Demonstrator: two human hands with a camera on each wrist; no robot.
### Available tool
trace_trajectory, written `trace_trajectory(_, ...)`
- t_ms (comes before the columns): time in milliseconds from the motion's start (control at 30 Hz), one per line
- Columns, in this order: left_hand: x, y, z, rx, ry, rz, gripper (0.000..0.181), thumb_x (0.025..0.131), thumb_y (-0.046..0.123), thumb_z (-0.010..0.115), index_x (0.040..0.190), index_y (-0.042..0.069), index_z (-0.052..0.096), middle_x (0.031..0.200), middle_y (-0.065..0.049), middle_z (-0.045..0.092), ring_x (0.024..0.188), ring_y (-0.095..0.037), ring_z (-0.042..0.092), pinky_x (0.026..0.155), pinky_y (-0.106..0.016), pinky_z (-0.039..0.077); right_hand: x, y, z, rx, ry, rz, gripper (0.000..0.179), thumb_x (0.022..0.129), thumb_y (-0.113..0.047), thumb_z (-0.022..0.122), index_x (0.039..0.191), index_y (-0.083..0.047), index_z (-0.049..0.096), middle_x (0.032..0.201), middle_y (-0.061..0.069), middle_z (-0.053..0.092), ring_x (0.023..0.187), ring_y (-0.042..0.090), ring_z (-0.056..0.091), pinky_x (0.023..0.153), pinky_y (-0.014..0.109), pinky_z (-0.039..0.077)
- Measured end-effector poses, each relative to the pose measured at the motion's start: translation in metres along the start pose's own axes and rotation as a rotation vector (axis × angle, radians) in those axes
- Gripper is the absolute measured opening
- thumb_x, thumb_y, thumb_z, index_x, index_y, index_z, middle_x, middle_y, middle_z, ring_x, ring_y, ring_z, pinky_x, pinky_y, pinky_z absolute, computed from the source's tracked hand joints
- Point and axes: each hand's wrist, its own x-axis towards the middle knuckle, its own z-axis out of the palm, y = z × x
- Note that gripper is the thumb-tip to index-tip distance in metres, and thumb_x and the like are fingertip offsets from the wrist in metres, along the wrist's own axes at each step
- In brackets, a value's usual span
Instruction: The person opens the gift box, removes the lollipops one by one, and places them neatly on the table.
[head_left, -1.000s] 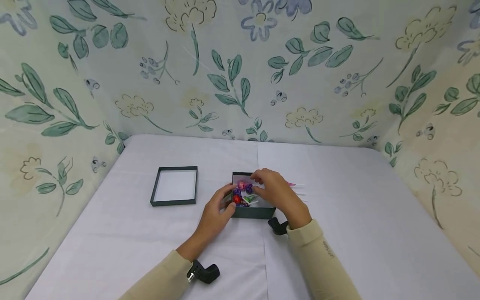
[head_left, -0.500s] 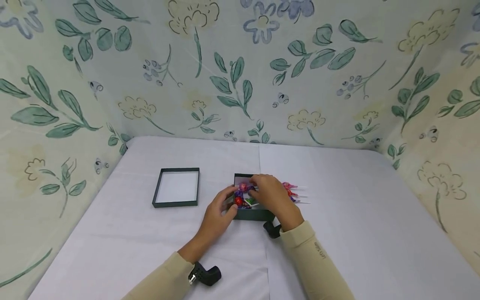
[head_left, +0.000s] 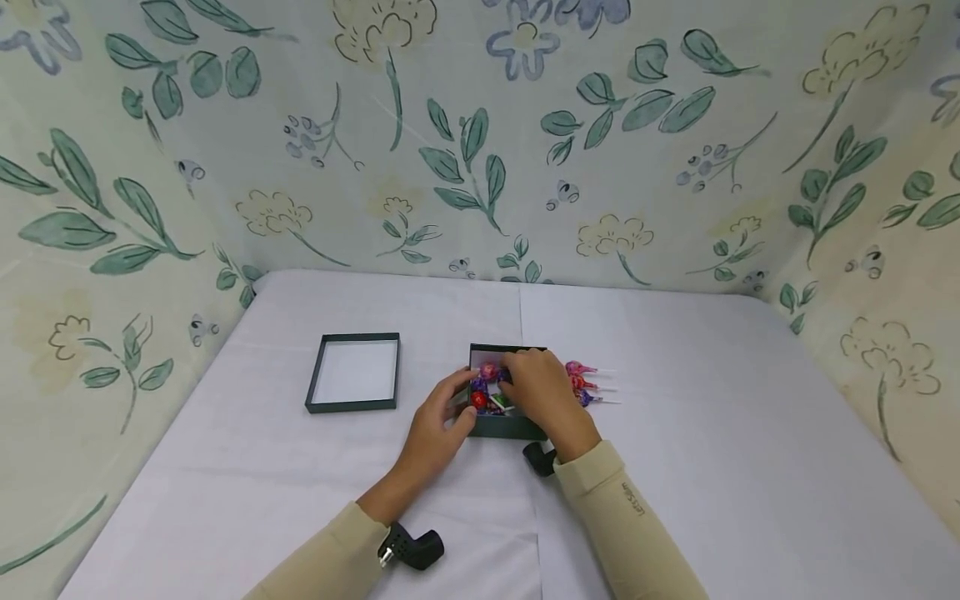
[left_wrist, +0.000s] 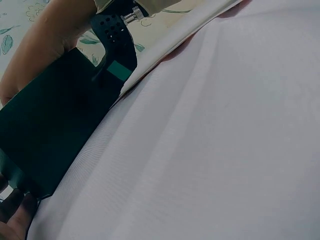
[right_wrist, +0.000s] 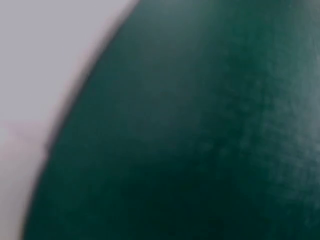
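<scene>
In the head view a dark green box (head_left: 510, 427) stands on the table with several wrapped lollipops inside, among them a pink lollipop (head_left: 488, 372), a red lollipop (head_left: 479, 400) and a green-and-white wrapped one (head_left: 501, 402). My left hand (head_left: 438, 425) grips the box's left side, thumb near the front corner and fingers farther back. Its fingertips also show on the box end in the left wrist view. My right hand (head_left: 542, 392) reaches down into the box over its right part, fingers bent. What its fingertips touch is hidden. The green box wall (right_wrist: 165, 125) fills the right wrist view.
A square dark-rimmed lid (head_left: 352, 408) with a white inside lies to the left. Just right of the box lie a pink lollipop (head_left: 577, 367), a red one (head_left: 581, 383) and a purple one (head_left: 585, 398), sticks pointing right. White cloth (head_left: 712, 467) covers the table.
My right hand has moved slightly left and lower into the box, uncovering the lollipops lying to its right. My left hand keeps its place at the box's left side.
</scene>
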Motion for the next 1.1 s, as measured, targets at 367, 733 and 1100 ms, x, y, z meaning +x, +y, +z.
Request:
trace_trajectory(367, 0.002, 0.001, -0.001, 0.002, -0.010, 0.013, 0.046, 0.092, -0.003, 0.054, 0.138, -0.002, 0.047, 0.145, -0.023, 0.041, 0.131, -0.034, 0.045, 0.100, -0.045, 0.047, 0.002, 0.000, -0.002, 0.008, 0.013, -0.016, 0.027, 0.081, -0.023, 0.078, 0.105, -0.009, 0.074, 0.097, 0.009, 0.073, 0.089, 0.026, 0.069, 0.090, 0.043, 0.054)
trace_trajectory(733, 0.001, 0.001, -0.001, 0.004, -0.002, -0.004, 0.046, 0.093, -0.001, 0.054, 0.138, -0.001, 0.047, 0.145, -0.021, 0.041, 0.131, -0.031, 0.045, 0.099, -0.045, 0.048, 0.000, -0.001, -0.005, 0.057, 0.016, -0.001, 0.026, 0.082, -0.021, 0.078, 0.105, -0.009, 0.073, 0.098, 0.009, 0.072, 0.089, 0.026, 0.067, 0.089, 0.042, 0.054)
trace_trajectory(1100, 0.000, 0.000, 0.001, -0.001, 0.003, -0.008, 0.046, 0.093, -0.001, 0.054, 0.138, 0.000, 0.048, 0.145, -0.022, 0.041, 0.131, -0.033, 0.045, 0.099, -0.048, 0.047, -0.003, -0.001, -0.012, 0.156, -0.016, 0.034, 0.031, 0.083, -0.019, 0.077, 0.111, -0.010, 0.070, 0.105, 0.009, 0.070, 0.094, 0.024, 0.066, 0.089, 0.042, 0.055)
